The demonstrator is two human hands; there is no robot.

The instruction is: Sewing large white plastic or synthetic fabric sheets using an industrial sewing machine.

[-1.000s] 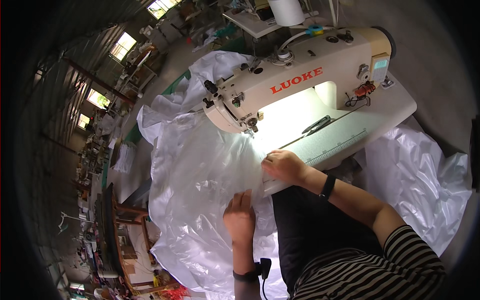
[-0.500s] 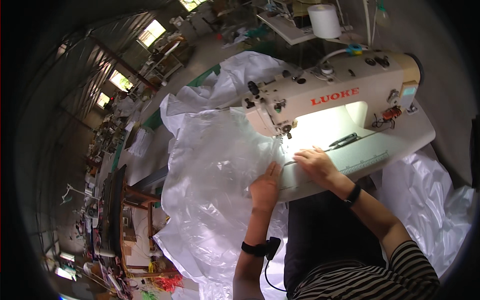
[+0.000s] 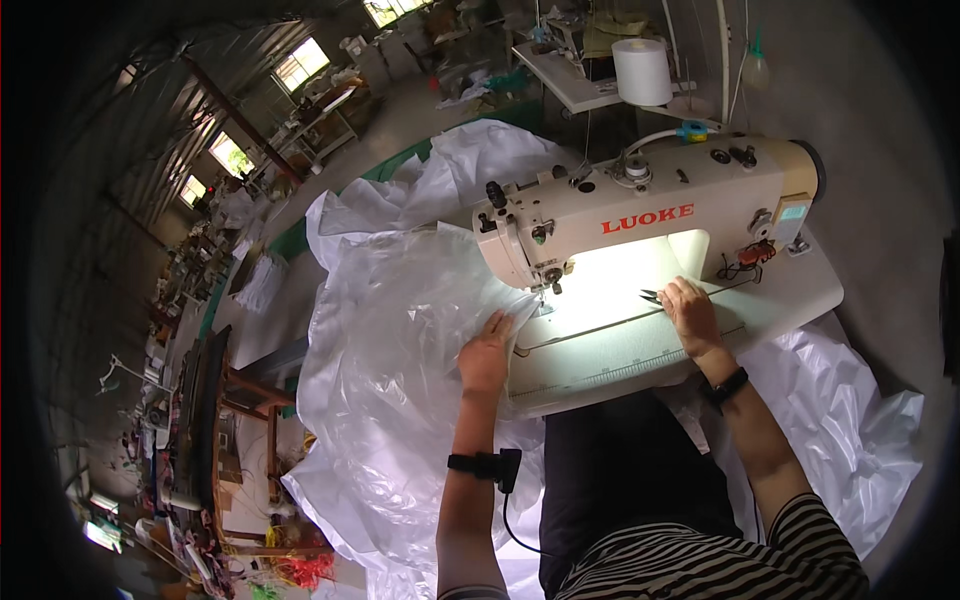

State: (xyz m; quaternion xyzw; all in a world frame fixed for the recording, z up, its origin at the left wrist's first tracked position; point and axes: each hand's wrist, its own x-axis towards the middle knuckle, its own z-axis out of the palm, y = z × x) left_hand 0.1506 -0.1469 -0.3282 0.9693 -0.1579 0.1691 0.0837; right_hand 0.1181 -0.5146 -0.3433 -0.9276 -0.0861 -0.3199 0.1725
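Note:
A white sewing machine (image 3: 640,190) stands before me with its lamp lit over the bed. Translucent white plastic sheeting (image 3: 385,320) spreads left of the needle and reaches the presser foot (image 3: 545,306). My left hand (image 3: 484,357) lies on the sheeting's right edge, just left of the foot, fingers stretched toward the needle. On the machine bed (image 3: 610,345), my right hand (image 3: 690,315) is closed around small dark thread snips (image 3: 650,296). Their blades point left toward the needle; the fingers hide their handles.
A white thread cone (image 3: 642,72) stands behind the machine. More white sheeting (image 3: 830,430) hangs at the right, beside my legs. A wooden frame (image 3: 268,440) stands at the left. Beyond are a worktable (image 3: 575,75) and cluttered benches.
My right hand has moved right, away from the needle area, and taken hold of the snips lying on the bed. My left hand stays on the sheeting. The whole view has shifted slightly.

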